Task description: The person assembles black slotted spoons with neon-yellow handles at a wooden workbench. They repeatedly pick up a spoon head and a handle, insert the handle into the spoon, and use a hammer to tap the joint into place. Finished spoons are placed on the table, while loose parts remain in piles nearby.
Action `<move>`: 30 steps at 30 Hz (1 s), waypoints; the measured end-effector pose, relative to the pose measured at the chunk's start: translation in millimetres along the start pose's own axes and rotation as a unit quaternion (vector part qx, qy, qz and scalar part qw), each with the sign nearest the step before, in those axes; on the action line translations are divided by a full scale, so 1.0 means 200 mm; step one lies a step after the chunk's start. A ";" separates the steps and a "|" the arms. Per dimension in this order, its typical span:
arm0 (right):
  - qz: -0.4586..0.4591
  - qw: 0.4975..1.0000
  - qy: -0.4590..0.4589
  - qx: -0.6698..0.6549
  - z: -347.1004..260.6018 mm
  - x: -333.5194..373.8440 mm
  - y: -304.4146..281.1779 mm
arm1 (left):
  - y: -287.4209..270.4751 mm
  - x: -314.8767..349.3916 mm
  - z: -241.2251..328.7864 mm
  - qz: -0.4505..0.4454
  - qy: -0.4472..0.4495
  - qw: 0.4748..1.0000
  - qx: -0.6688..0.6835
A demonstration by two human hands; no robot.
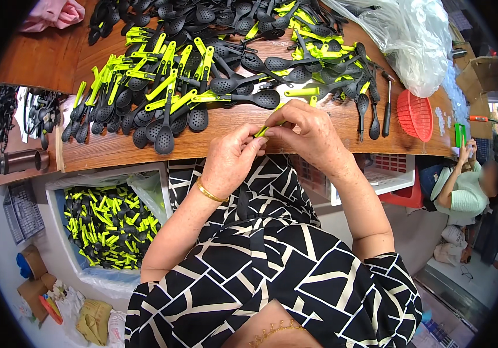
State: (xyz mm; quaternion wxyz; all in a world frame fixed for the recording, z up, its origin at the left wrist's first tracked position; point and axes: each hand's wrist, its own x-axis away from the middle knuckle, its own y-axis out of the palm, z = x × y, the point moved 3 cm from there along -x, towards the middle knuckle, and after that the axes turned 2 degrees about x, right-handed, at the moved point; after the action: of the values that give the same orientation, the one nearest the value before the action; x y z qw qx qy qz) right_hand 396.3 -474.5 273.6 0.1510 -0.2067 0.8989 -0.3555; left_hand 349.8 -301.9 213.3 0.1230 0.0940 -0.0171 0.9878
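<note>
My left hand [226,159] and my right hand [313,132] meet just over the table's front edge, both with fingers pinched together. Between their fingertips shows a small lime-green plastic piece [261,132]; the fingers cover most of it, so its full shape is hidden. Right beyond my hands, a black spoon with a lime-green handle [265,99] lies on the wooden table [214,138]. To its left spreads a heap of black perforated spoons [164,139], many with lime-green handles. More black spoons [205,14] without visible green parts are piled at the back.
A hammer [387,110] and a red basket [414,116] stand right of the heap, below a clear plastic bag [417,52]. Left of my lap, a lined bin [56,217] holds many black-and-green pieces. Another person [464,188] sits at the far right.
</note>
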 end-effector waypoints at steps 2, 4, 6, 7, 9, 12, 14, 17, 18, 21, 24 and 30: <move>0.007 1.000 0.004 0.009 0.00 0.01 0.00 | 0.00 0.00 0.00 0.005 0.014 1.000 -0.007; 0.022 1.000 -0.005 0.018 0.01 0.03 0.01 | 0.00 0.00 -0.01 0.008 0.027 1.000 -0.015; 0.082 0.990 -0.037 0.108 -0.03 0.05 0.01 | 0.01 0.00 -0.03 0.031 0.068 0.996 -0.041; 0.111 0.981 -0.054 0.152 -0.05 0.06 0.00 | 0.01 0.01 -0.03 0.044 0.088 0.994 -0.055; 0.137 0.970 -0.029 0.201 -0.06 0.07 -0.02 | 0.01 0.02 -0.01 0.035 0.091 0.993 -0.071; 0.148 0.988 0.028 0.033 0.01 0.11 0.01 | 0.02 0.05 0.05 0.029 0.112 0.990 -0.083; 0.101 0.954 0.098 -0.263 0.13 0.16 0.11 | 0.01 0.07 0.06 0.025 0.143 0.981 -0.132; 0.019 0.876 0.141 -0.460 0.15 0.18 0.17 | -0.03 0.08 0.11 0.032 0.230 0.945 -0.230; 0.003 0.876 0.136 -0.463 0.15 0.17 0.18 | -0.05 0.09 0.10 0.023 0.225 0.949 -0.221; -0.035 0.929 0.128 -0.346 0.09 0.15 0.14 | -0.08 0.12 0.09 0.049 0.277 0.901 -0.332; 0.000 0.999 -0.054 0.001 0.08 0.10 0.12 | -0.08 0.12 0.07 0.081 0.260 0.874 -0.403; 0.067 0.971 -0.219 0.064 0.14 0.14 0.19 | -0.09 0.14 -0.08 0.035 0.037 0.995 -0.083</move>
State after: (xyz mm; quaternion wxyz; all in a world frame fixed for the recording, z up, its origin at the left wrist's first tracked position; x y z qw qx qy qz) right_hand 373.0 -479.3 224.6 0.3809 -0.2091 0.8311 -0.3471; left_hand 324.8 -276.3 203.2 0.0960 0.0465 -0.0980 0.9894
